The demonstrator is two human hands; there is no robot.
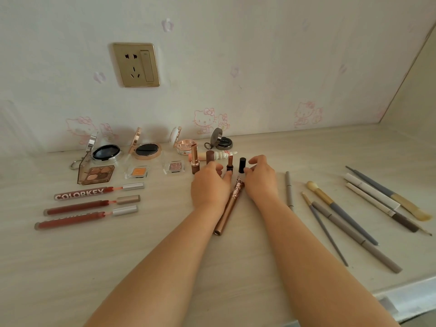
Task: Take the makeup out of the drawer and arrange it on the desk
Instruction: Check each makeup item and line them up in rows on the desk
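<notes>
Rose-gold tube lies flat on the desk between both wrists, long axis running from near-left up to far-right. Left hand rests half-curled beside an upright lipstick; whether it grips is unclear. Right hand pinches loosely at a standing black cap. Bare desk lies near, toward the front edge.
</notes>
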